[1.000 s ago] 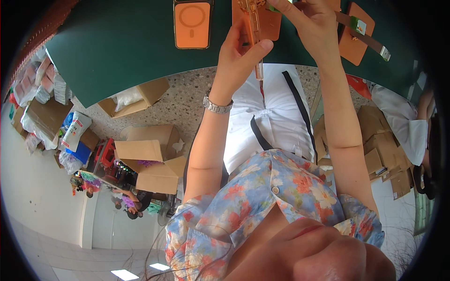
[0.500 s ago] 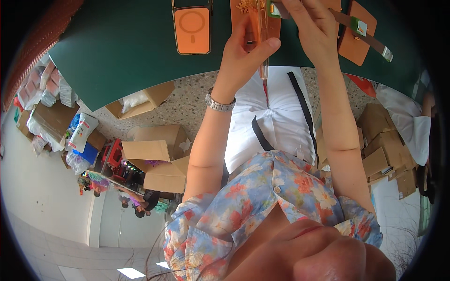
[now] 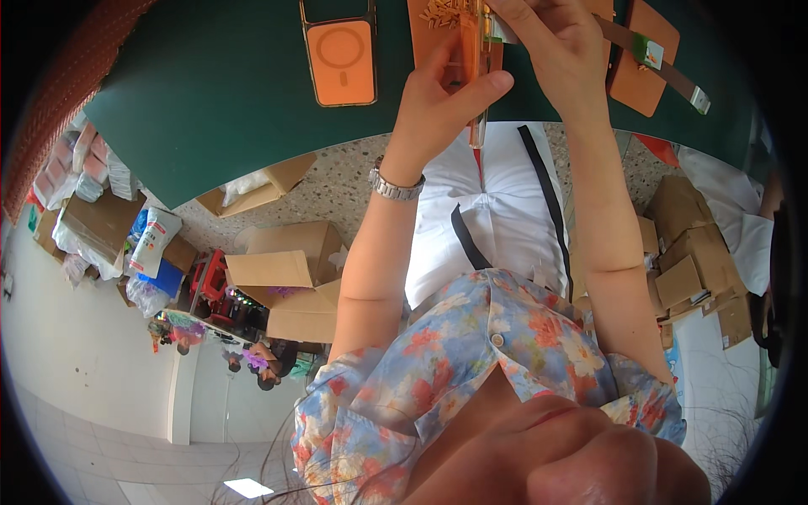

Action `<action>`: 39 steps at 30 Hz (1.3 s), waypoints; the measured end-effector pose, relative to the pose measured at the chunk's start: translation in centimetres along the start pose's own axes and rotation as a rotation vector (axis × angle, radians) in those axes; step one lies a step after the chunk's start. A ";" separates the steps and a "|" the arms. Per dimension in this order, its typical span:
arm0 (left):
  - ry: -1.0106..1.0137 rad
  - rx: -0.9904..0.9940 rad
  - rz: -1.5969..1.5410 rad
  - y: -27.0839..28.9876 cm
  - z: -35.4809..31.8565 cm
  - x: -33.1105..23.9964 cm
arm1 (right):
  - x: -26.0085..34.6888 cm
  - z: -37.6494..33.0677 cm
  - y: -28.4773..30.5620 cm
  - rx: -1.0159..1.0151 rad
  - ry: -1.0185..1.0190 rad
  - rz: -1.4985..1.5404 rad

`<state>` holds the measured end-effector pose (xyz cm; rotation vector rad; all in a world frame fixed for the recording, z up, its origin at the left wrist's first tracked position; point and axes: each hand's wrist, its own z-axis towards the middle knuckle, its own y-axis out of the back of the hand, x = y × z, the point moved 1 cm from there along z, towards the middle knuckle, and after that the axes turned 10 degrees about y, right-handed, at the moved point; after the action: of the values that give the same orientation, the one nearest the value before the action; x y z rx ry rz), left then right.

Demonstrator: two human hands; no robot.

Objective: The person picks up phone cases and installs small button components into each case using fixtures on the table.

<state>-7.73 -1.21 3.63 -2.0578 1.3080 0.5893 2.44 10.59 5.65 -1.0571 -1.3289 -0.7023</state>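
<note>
Near the top edge, my left hand point(image 3: 442, 97) is closed around an orange phone case point(image 3: 478, 59) with clear edges, turned nearly edge-on to me. My right hand point(image 3: 564, 42) is beside its upper right side, fingers bent together. A small pale silvery piece point(image 3: 503, 32) shows at the right fingertips, partly hidden, and I cannot make out its kind. To the left, a second orange phone case point(image 3: 341, 63) lies on the dark green table, with a ring mark and a dark-rimmed clear section at its far end.
Small gold-coloured pieces point(image 3: 439, 13) lie on an orange-brown pad behind my left hand. Right of my right hand are a brown strap point(image 3: 677, 82) with a green patch and another brown pad point(image 3: 641, 88). The green table's point(image 3: 210, 109) near edge curves before my lap. Open cardboard boxes point(image 3: 290, 269) stand on the floor.
The held phone case has turned slightly more edge-on. The green and grey piece seen by the right fingertips is now mostly hidden. The view has shifted a little.
</note>
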 end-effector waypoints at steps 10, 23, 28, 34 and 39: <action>0.034 -0.005 0.000 0.2 0.6 0.5 | 0.1 0.1 0.0 -0.002 -0.073 -0.085; -0.240 -0.179 -0.188 1.9 -2.5 -0.4 | -1.7 6.1 1.7 0.198 0.215 -0.737; -0.147 -0.252 -0.182 2.7 -2.9 -0.1 | -3.1 7.6 0.6 0.294 0.360 -1.025; -0.169 -0.185 -0.211 2.2 -2.5 0.5 | -3.7 8.8 1.3 0.346 0.311 -1.032; -0.164 -0.180 -0.185 2.4 -2.9 0.8 | -0.8 7.0 -0.3 0.248 0.225 -0.777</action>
<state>-9.46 -4.52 4.55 -2.1928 0.9894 0.7975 -0.91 16.63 4.37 -0.2220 -1.5742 -1.1488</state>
